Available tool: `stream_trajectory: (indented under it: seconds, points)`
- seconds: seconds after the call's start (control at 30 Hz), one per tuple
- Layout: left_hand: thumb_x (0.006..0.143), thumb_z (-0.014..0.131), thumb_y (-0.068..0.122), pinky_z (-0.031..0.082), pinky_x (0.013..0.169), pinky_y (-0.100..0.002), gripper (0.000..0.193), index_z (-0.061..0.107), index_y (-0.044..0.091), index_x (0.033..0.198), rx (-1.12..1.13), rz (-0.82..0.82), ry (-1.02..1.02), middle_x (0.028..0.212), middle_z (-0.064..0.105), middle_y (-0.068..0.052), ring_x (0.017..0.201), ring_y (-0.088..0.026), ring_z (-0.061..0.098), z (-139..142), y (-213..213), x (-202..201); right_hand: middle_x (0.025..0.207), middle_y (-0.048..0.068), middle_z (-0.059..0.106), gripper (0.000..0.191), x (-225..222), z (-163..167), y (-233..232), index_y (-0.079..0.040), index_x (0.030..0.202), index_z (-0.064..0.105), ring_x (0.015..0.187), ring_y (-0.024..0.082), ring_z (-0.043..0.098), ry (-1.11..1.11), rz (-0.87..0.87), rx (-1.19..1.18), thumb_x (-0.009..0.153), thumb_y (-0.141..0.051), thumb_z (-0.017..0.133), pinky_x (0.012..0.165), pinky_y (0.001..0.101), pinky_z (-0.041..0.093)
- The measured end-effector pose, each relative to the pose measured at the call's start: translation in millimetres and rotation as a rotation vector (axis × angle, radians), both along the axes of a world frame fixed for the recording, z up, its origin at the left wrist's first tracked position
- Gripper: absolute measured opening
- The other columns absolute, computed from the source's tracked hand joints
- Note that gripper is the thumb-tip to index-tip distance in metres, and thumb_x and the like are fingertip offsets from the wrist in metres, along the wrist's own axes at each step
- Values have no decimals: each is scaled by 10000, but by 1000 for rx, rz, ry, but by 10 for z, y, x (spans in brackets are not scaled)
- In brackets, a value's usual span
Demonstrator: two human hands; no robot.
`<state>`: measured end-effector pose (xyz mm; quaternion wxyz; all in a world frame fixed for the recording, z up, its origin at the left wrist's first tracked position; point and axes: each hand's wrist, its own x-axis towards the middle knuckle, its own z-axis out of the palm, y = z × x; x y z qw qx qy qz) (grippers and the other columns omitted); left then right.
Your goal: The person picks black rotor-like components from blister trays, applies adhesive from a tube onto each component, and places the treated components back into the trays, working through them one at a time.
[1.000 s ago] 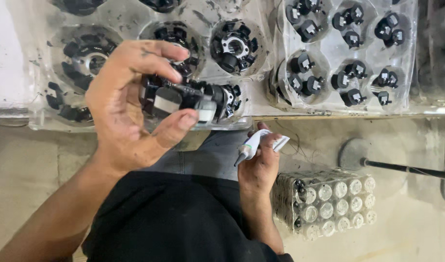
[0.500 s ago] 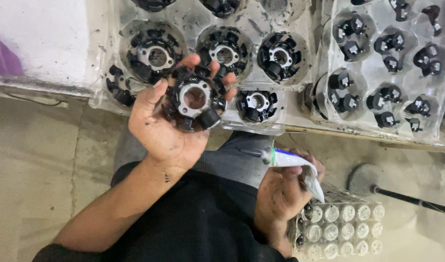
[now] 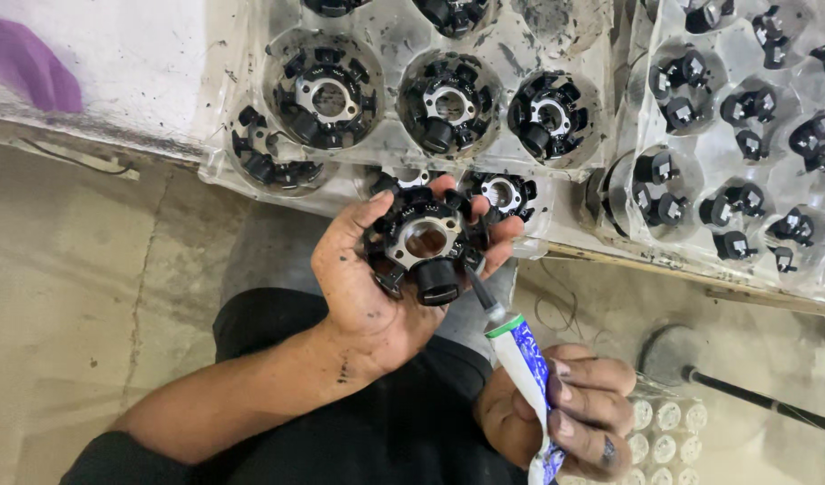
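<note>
Now | left hand (image 3: 377,287) cradles black stator (image 3: 423,244) in palm | right hand (image 3: 565,418) grips tube (image 3: 525,368)

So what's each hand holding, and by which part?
Left hand cradles a black ring-shaped part from underneath, in palm and fingers; right hand grips a blue-and-white tube around its body.

Soft, even, fairly bright light falls from above, with no hard shadows. The clear plastic trays (image 3: 610,63) catch pale glare along their ridges and rims. The left hand (image 3: 377,278) and the part (image 3: 426,242) are sharp; the tube (image 3: 525,368) is slightly soft. Straight edges bow a little toward the corners.
</note>
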<state>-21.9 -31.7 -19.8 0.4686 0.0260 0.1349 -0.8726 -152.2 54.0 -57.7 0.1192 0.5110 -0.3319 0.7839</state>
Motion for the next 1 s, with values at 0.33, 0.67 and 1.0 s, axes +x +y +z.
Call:
stream_trajectory:
  seconds: [0.33,0.67,1.0]
  points:
    - [982,561,321,502,1101,-567,433,605,-11,1257,21,-46,34,1227,627,-255,1246,-521,584,23,50,20,846,64,553,277,0,32,62,-85,918,525,759,187,573,82,-20,89,856,-38,791,468,249,523]
    - [987,562,329,515,1090,-571,435,605,-12,1254,17,-41,30,1215,629,-256,1244,-521,587,-19,46,-6,814,57,563,228,-39,9,79,-82,874,535,733,162,570,69,39,33,856,-4,748,504,246,535]
    - [1013,557,402,519,1073,-569,487,584,-8,1274,-20,-16,-19,1255,625,-253,1249,-503,600,-7,34,-20,838,71,560,254,-49,72,92,-52,981,557,697,203,545,-136,-3,153,874,-11,785,559,318,542]
